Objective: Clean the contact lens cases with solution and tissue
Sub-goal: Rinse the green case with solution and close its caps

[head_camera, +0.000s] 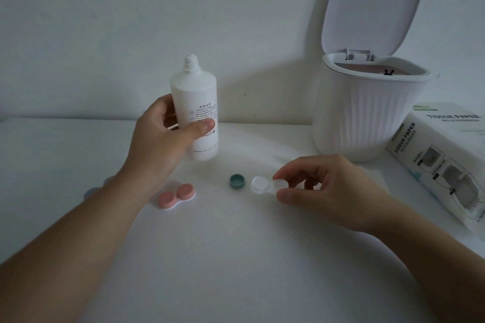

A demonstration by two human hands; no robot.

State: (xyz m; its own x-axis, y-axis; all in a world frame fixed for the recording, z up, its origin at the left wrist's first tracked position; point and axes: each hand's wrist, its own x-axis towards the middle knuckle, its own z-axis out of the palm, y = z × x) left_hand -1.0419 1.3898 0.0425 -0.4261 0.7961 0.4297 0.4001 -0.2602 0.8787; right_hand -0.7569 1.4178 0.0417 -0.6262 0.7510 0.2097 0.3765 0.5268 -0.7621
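My left hand [162, 134] grips a white solution bottle [195, 107], upright above the table with its cap off. My right hand [322, 181] pinches the right end of a clear white lens case [258, 185] that lies on the white table with both wells uncovered. A green cap [237, 181] sits just left of that case. A second lens case with two pink caps [175, 195] lies under my left forearm's right side. A flat sheet of tissue [367, 173] lies under and behind my right hand.
A white ribbed bin [367, 118] with its lid raised stands at the back right. A tissue paper box [443, 162] lies at the right edge. A bluish round object [90, 193] peeks out left of my left forearm.
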